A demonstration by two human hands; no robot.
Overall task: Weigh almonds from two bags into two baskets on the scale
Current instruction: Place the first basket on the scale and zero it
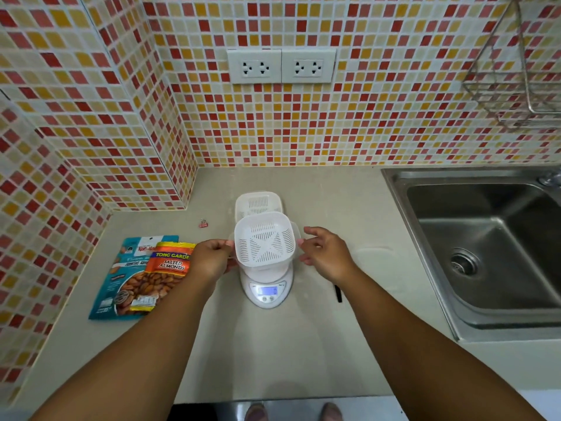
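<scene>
Sitting on the scale (267,291), white slotted basket (264,243), left hand (212,259) pinching it, right hand (326,253) open

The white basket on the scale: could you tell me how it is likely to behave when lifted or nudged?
The white basket looks like thin slotted plastic and is empty, so probably very light and slightly flexible. It overhangs the scale platform, so an off-centre push could tip or slide it. The left hand pinches its rim; the right hand is open beside it.

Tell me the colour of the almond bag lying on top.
Orange foil almond bag, yellow-trimmed; head view.
</scene>
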